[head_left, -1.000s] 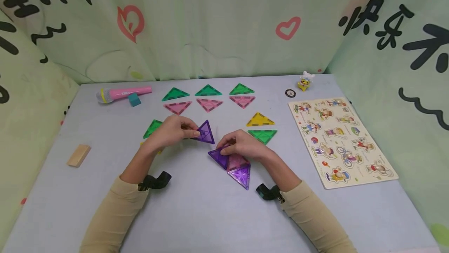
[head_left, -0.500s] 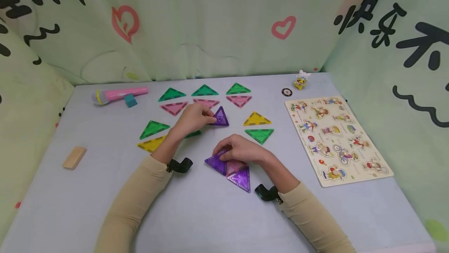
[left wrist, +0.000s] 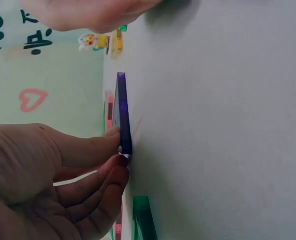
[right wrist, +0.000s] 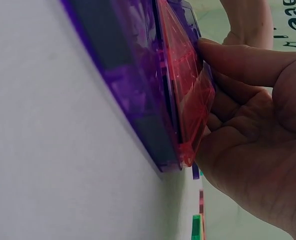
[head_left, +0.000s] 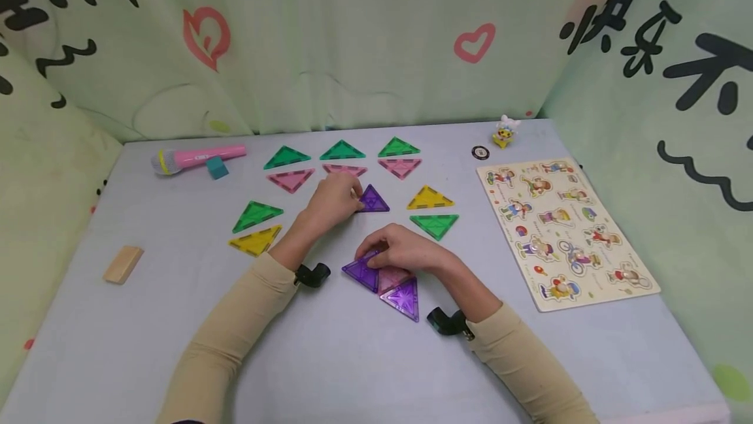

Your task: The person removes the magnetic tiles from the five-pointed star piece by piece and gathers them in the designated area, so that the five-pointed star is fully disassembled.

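My left hand [head_left: 335,200] pinches the left corner of a purple triangular magnetic tile [head_left: 374,200] in the middle of the table. In the left wrist view, that purple tile [left wrist: 122,112] is seen edge-on between thumb and fingers, low over the tabletop. Nearer me, my right hand [head_left: 406,245] grips a joined set of tiles: a purple triangle [head_left: 361,272], a pink one [head_left: 391,278] and another purple one [head_left: 402,298]. The right wrist view shows the pink tile [right wrist: 188,95] standing tilted against a purple tile [right wrist: 132,95], my thumb at its top edge.
Green and pink triangles [head_left: 400,168] lie in paired rows at the back. Yellow and green pairs sit left [head_left: 255,240] and right [head_left: 434,225]. A toy microphone [head_left: 202,157], teal cube [head_left: 217,167], wooden block [head_left: 123,264], puzzle board [head_left: 565,234], black disc [head_left: 480,152] and figurine [head_left: 505,131] surround them.
My left hand has carried the purple tile to the right and farther back, then lowered it slightly. My right hand stays on the joined tiles, almost still.
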A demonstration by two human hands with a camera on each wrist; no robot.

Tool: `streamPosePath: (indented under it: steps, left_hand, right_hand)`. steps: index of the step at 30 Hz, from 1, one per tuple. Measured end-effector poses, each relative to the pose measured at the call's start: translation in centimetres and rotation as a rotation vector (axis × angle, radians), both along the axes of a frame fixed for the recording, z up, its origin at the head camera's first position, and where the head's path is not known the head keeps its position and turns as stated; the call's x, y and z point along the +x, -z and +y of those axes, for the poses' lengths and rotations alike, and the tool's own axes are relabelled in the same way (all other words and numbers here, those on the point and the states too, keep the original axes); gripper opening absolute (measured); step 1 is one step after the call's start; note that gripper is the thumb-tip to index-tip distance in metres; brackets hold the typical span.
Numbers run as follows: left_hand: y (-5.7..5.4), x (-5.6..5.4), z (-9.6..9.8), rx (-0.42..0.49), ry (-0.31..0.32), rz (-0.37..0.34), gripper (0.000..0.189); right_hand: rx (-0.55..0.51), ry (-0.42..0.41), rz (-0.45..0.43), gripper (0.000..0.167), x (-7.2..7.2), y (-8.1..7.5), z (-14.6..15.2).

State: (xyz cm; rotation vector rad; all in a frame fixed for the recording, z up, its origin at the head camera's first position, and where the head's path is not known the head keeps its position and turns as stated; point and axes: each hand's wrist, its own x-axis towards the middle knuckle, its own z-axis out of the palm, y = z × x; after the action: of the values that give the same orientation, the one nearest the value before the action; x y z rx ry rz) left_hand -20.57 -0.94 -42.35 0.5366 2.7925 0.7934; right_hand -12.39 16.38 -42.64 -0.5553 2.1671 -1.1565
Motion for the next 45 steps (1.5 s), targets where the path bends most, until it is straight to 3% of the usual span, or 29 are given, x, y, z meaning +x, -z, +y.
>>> streamPosePath:
  steps: [8,13,17,24,30,35,42,45]
  left_hand:
    - [-0.7,1.0,-0.4,-0.026,0.011,-0.016,0.016]
    - [-0.9,2.6,-1.6,-0.007,-0.011,-0.023,0.015]
    - [-1.3,4.2,-2.9,0.045,0.027,-0.042,0.014]
    - [-1.5,6.0,-4.4,0.090,0.115,-0.244,0.011]
    - [-0.8,6.9,-4.9,0.097,0.164,-0.313,0.009]
    - [-0.2,7.5,-5.5,0.127,0.155,-0.316,0.010]
    - [0.3,8.3,-7.2,0.206,0.059,-0.321,0.007]
    - [0.4,8.7,-7.5,0.236,0.050,-0.326,0.005]
  right_hand:
    - [-0.005,0.002,0.006,0.018,-0.2,0.0,-0.2]
    - [-0.018,0.008,0.034,0.018,-0.3,0.0,-0.4]
    - [-0.012,0.027,0.050,0.018,-0.3,0.0,-0.4]
    - [-0.023,0.057,0.033,0.020,-0.3,0.3,-0.3]
    - [-0.042,0.067,0.051,0.020,-0.2,0.3,-0.4]
    - [-0.042,0.091,0.046,0.017,-0.1,0.4,-0.5]
    - [-0.021,0.124,-0.002,0.018,0.2,0.1,-0.2]
    - [-0.028,0.132,-0.009,0.014,0.3,0.1,0.0]
